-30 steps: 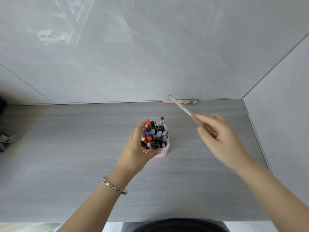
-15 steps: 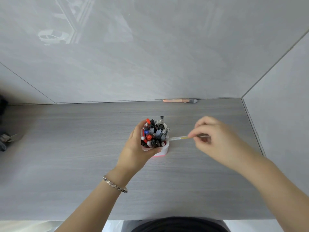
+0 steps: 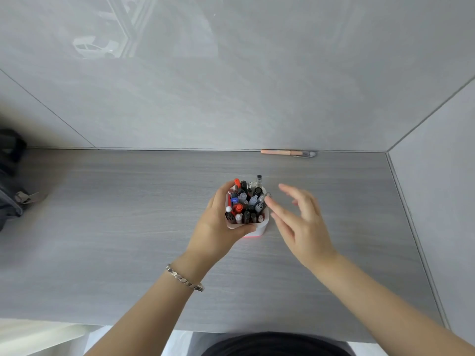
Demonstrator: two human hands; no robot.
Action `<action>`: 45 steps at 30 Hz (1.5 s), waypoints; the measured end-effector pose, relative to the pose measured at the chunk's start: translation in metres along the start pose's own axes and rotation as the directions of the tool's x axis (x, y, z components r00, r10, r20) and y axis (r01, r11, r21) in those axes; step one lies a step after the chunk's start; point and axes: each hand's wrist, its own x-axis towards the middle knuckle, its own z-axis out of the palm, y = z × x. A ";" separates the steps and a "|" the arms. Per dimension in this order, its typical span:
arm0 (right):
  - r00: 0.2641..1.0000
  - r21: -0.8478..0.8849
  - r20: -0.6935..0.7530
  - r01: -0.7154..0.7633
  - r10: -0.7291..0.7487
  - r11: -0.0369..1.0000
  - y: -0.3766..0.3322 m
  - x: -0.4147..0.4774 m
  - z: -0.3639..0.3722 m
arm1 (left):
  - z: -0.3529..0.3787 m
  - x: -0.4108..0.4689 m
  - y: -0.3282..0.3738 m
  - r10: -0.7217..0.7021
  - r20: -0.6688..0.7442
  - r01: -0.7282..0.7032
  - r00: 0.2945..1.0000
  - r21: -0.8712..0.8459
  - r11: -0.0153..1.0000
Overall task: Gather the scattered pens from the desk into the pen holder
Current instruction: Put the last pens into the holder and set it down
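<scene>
A white pen holder (image 3: 262, 225) with a pink base stands at the middle of the grey desk (image 3: 128, 240), packed with several pens (image 3: 246, 201) in black, red, blue and clear. My left hand (image 3: 218, 224) wraps around its left side and front. My right hand (image 3: 298, 222) hovers just right of the holder, fingers spread and holding nothing, its fingertips near the rim. One peach-coloured pen (image 3: 285, 152) with a clear cap lies flat along the back wall, behind the holder and to its right.
A dark bag (image 3: 10, 181) lies at the desk's left edge. Grey walls close the desk at the back and on the right. The desk's front edge runs close to my body.
My right hand brought a clear pen with a yellow band down to the holder and let it go among the others; the hand is now open beside the rim. My left hand stayed put.
</scene>
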 end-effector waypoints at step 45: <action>0.825 0.405 0.244 -0.564 0.509 0.720 -0.010 0.046 -0.083 | 0.011 0.026 0.011 0.389 -0.003 -0.383 0.921 0.173 0.908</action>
